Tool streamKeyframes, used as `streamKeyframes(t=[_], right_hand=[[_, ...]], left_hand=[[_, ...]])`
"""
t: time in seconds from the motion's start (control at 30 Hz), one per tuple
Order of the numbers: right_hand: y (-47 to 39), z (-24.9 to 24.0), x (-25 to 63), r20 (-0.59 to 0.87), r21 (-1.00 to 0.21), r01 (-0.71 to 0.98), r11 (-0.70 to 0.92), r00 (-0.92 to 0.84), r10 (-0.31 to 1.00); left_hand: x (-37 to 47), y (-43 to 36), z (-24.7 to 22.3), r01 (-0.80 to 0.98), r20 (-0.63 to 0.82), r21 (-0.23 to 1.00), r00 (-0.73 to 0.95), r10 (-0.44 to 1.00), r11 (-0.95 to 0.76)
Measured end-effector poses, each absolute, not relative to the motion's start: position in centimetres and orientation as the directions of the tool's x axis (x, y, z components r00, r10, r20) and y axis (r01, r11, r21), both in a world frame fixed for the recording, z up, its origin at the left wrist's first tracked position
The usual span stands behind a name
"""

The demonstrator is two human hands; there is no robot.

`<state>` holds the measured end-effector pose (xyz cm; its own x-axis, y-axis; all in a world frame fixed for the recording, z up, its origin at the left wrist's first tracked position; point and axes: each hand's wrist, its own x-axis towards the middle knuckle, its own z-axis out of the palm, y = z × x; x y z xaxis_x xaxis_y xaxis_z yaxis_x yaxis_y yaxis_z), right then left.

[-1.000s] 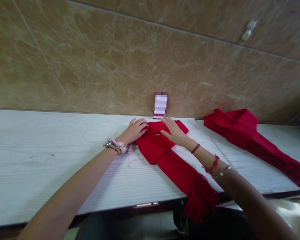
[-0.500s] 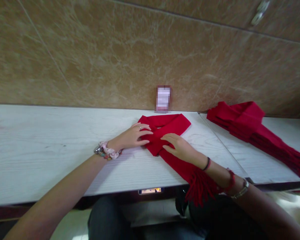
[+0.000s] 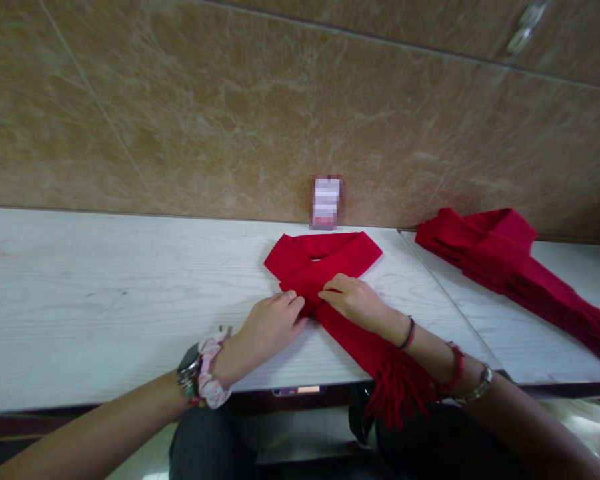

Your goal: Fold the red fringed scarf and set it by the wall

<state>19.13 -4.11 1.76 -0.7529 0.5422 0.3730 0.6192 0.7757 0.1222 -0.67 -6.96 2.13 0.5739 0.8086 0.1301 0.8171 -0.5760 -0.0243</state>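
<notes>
A red scarf (image 3: 330,267) lies on the white table, looped at the top and crossed over itself, its fringed end hanging past the front edge on the right. My left hand (image 3: 276,321) is at the lower left of the crossing, fingers curled and closed on the scarf's edge. On the right side of the crossing rests my right hand (image 3: 357,303), its fingertips pinched together on the fabric. The fingertips of both hands are partly hidden against the cloth.
A second red scarf (image 3: 490,250) lies folded on the table (image 3: 105,287) at the right. A blurred upright card or phone (image 3: 326,202) leans on the marbled wall behind the first scarf. Under the front edge a lit screen (image 3: 297,391) shows.
My left hand has moved down and toward me from the top of the scarf, and its spread fingers have closed. My right hand's fingers have drawn together, with the hand nearly in place.
</notes>
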Motion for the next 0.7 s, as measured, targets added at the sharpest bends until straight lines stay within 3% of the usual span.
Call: streamKeyframes(t=[0.17, 0.37, 0.57, 0.7], right_hand=[[-3.5, 1.5, 19.2, 0.426, 0.212, 0.559, 0.801, -0.791, 0.439], [-3.3, 1.0, 19.4, 0.501, 0.2, 0.567, 0.799, -0.76, 0.414], [-2.9, -0.1, 20.0, 0.541, 0.11, 0.512, 0.852, -0.75, 0.381], [-2.5, -0.8, 19.6, 0.56, 0.014, 0.491, 0.871, -0.726, 0.4]], left_hand=[[0.7, -7.6, 2.0, 0.922, 0.081, 0.039, 0.382, 0.92, -0.386], [1.3, -7.3, 1.9, 0.908, 0.105, -0.015, 0.419, 0.902, -0.42], [1.1, -7.8, 1.8, 0.872, 0.081, -0.104, 0.486, 0.87, -0.478], [0.5, -7.4, 1.1, 0.813, 0.113, -0.016, 0.579, 0.807, -0.582]])
